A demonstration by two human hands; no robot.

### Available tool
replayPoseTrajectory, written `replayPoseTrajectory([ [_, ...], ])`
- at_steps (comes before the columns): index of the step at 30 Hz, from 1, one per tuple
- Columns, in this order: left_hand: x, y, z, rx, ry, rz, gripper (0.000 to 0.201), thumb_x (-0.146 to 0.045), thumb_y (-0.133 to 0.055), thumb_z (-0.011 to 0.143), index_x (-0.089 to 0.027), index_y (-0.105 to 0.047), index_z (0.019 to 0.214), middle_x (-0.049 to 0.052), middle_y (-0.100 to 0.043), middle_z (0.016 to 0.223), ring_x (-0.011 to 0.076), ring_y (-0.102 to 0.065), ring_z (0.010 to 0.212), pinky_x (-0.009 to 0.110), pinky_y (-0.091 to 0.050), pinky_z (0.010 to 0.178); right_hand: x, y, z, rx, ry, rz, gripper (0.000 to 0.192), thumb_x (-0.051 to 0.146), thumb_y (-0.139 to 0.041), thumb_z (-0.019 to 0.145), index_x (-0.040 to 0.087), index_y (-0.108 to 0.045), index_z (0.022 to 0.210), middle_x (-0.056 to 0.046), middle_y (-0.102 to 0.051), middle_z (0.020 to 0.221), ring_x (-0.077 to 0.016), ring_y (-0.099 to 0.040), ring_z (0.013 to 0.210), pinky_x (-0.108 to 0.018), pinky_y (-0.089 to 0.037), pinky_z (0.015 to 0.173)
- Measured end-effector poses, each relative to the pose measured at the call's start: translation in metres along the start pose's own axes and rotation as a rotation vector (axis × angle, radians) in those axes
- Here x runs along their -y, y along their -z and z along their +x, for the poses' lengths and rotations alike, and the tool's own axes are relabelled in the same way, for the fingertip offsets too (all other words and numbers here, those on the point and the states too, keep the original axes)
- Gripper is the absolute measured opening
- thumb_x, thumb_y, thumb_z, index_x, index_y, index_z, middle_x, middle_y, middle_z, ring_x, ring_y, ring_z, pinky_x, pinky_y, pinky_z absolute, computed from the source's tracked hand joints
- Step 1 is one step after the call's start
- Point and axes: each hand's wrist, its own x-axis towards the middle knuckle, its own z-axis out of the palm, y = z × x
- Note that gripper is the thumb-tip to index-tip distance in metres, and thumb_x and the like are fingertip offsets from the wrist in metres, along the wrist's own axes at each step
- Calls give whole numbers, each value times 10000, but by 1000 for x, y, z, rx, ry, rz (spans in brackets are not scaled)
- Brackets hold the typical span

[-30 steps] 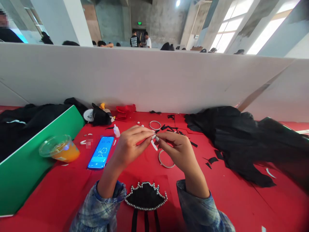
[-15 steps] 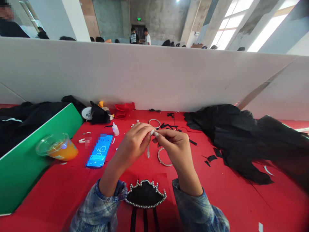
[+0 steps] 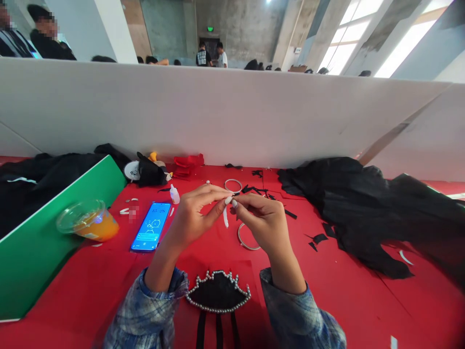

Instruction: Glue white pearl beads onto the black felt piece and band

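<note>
My left hand (image 3: 194,220) and my right hand (image 3: 262,222) meet fingertip to fingertip above the red table (image 3: 90,286). Between them they pinch a small white strip (image 3: 225,216), which hangs down from the fingers. Below the hands lies a black fabric piece edged with pearl beads (image 3: 218,294), near my sleeves. A thin metal ring (image 3: 246,238) lies on the table just under my right hand, partly hidden by it.
A lit phone (image 3: 151,227) lies left of my hands, with a small white bottle (image 3: 175,195) behind it. A cup of orange drink (image 3: 88,221) leans by a green board (image 3: 43,242). Black cloth (image 3: 363,208) covers the right side. Another ring (image 3: 233,185) and black scraps lie behind.
The hands stay together; the white strip between them has shifted slightly and hangs a little differently. The view has tilted a bit.
</note>
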Motion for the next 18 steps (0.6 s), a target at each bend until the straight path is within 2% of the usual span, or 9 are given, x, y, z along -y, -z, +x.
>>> replayPoseTrajectory([
  [8,0,1,1,-14,-10,20,92,-165,-552,844,-159,-642,858,42,-679,833,126,-629,787,254,-517,706,1,-3,0,4,42,-54,157,113,-553,743,163,-701,756,5,-624,612,-95,-533,569,-244,-426,563],
  [18,-1,0,0,10,15,37,92,-193,-517,869,-164,-604,876,43,-664,849,134,-618,808,289,-513,758,2,-4,-1,-33,40,-102,145,128,-550,747,184,-682,723,17,-608,593,-94,-525,555,-240,-413,547],
])
